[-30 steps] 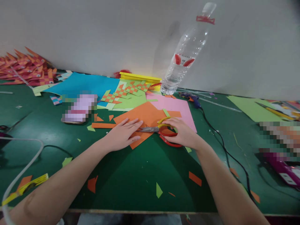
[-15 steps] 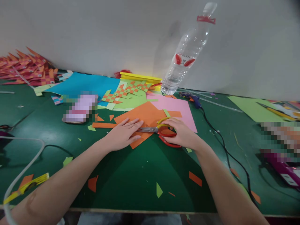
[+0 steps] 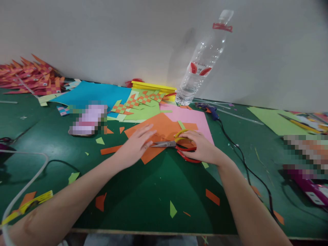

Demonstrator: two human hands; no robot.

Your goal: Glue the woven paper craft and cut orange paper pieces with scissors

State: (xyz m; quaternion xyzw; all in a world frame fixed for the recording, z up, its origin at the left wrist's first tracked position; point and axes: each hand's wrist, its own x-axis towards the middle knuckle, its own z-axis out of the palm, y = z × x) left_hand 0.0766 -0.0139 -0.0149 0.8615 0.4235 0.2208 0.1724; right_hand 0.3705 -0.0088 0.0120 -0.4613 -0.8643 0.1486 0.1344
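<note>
An orange sheet of paper (image 3: pixel 162 123) lies slantwise in the middle of the table. My left hand (image 3: pixel 135 145) is over its left part, fingers stretched out and holding nothing; whether the fingertips touch the paper I cannot tell. My right hand (image 3: pixel 205 147) grips scissors (image 3: pixel 168 144) with yellow and red handles. Their blades point left across the orange sheet toward my left fingers and look slightly apart. Partly under my left hand is an orange strip (image 3: pixel 110 150). Behind the scissors lies a pink sheet (image 3: pixel 196 118), partly covered by the orange one.
A phone (image 3: pixel 88 119) lies left, near blue paper (image 3: pixel 102 94) and several woven paper fish (image 3: pixel 133 101). A tall plastic bottle (image 3: pixel 202 65) leans at the back. Right of it is a glue gun (image 3: pixel 210 111) with a black cord. Paper scraps (image 3: pixel 173 209) dot the green table (image 3: pixel 143 198).
My left hand has lifted a little off the orange sheet, its fingers rising. The scissors have shifted slightly right with my right hand, and their handles have spread. The orange strip's visible end now tilts.
</note>
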